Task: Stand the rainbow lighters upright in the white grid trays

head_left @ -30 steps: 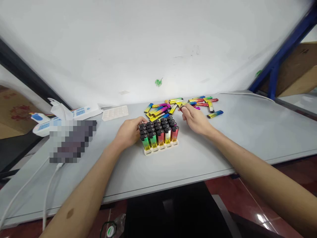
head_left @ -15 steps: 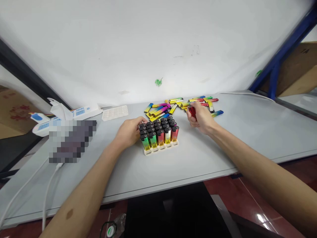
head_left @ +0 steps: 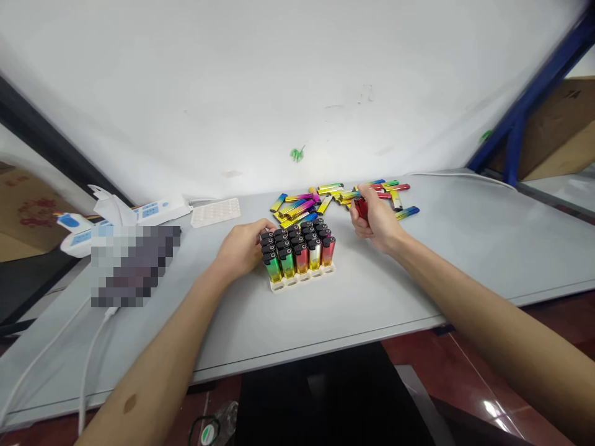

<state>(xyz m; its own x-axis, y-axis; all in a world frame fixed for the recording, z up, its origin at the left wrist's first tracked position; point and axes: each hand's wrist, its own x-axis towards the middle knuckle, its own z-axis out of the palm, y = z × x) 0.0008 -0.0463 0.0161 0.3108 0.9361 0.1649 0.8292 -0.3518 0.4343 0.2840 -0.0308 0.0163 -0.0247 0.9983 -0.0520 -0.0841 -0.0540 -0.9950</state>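
Observation:
Upright lighters (head_left: 301, 255) with black tops and shiny green, red, silver and gold bodies stand in rows in a white tray (head_left: 304, 280) with round holes. The holes along its front edge hold no lighters. My left hand (head_left: 242, 248) is closed around the tray's left and back side, its fingertips partly hidden by the lighters. To the right of the tray, my right hand (head_left: 379, 220) is closed on a red lighter (head_left: 360, 209), slightly above the table. Behind it lies a loose pile of shiny multicoloured lighters (head_left: 297, 209), which spreads to the right.
An unfilled white holed tray (head_left: 216, 212) lies at the back left, beside white power strips (head_left: 158, 210). A blurred dark object (head_left: 139, 266) with a white cable (head_left: 86, 359) is on the left. A white wall (head_left: 260, 93) bounds the grey table.
Almost nothing moves. Both hands keep their places; the red lighter in my right hand is turned slightly.

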